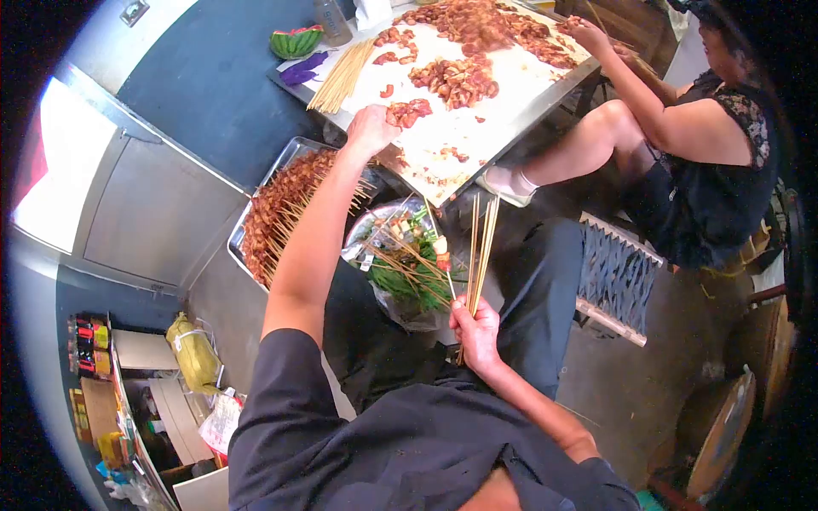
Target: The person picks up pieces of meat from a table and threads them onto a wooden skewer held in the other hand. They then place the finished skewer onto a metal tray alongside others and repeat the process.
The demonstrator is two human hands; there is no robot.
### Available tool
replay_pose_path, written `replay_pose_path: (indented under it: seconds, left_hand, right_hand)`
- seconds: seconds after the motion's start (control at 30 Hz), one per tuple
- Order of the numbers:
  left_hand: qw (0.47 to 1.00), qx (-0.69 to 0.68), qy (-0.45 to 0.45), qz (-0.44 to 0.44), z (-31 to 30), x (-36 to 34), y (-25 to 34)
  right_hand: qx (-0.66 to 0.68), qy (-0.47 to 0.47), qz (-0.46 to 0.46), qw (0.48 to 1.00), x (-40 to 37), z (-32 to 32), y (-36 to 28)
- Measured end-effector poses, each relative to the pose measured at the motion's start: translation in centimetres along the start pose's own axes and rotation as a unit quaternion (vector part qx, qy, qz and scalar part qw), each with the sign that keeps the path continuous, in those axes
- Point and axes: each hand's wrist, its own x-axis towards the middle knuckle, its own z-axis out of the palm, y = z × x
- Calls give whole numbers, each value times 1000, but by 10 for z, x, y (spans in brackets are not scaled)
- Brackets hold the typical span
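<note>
My left hand (pixel 372 130) reaches to the near left edge of the table, its fingers bent together on a small heap of marinated meat pieces (pixel 409 112). The exact piece between its fingertips is partly hidden. In front of my body, my right hand (pixel 477 330) is closed around several bamboo skewers (pixel 484 255) pointing upward. One skewer in that hand, leaning left, carries a few chunks of meat (pixel 441 254), one pale and one red. Left of my right hand stands a basin (pixel 362 223) with greens and several skewers.
A metal tray (pixel 236 247) of loaded meat skewers (pixel 285 204) stands at left. The white-topped table (pixel 443 140) bears larger meat piles (pixel 456 81), loose bamboo skewers (pixel 342 75) and a cut watermelon (pixel 296 43). Another person (pixel 682 128) sits at right, beside a woven stool (pixel 620 277).
</note>
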Motion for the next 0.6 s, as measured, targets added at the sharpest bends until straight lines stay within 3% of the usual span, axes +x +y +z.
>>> replay_pose_path:
  seconds: [0.13, 0.23, 0.27, 0.33, 0.47, 0.57, 0.6]
  left_hand:
    - [994, -28, -104, -2, -10, -8, 3]
    - [991, -2, -133, 9, -17, -20, 7]
    - [991, -2, -133, 9, -17, -21, 8]
    - [991, 45, -73, 102, -16, -22, 9]
    - [993, 55, -71, 75, -16, -19, 14]
    - [988, 55, -141, 37, -11, -14, 5]
    - [988, -23, -153, 6, -12, -18, 5]
  right_hand:
    - [4, -4, -1, 1000, 0, 2, 0]
    - [-1, 7, -2, 1000, -1, 2, 0]
    - [6, 3, 6, 1000, -1, 2, 0]
    - [12, -2, 13, 1000, -1, 3, -1]
    - [21, -11, 3, 1000, -3, 5, -3]
    - [28, -8, -7, 1000, -5, 4, -5]
    - [28, -8, -12, 999, -6, 3, -7]
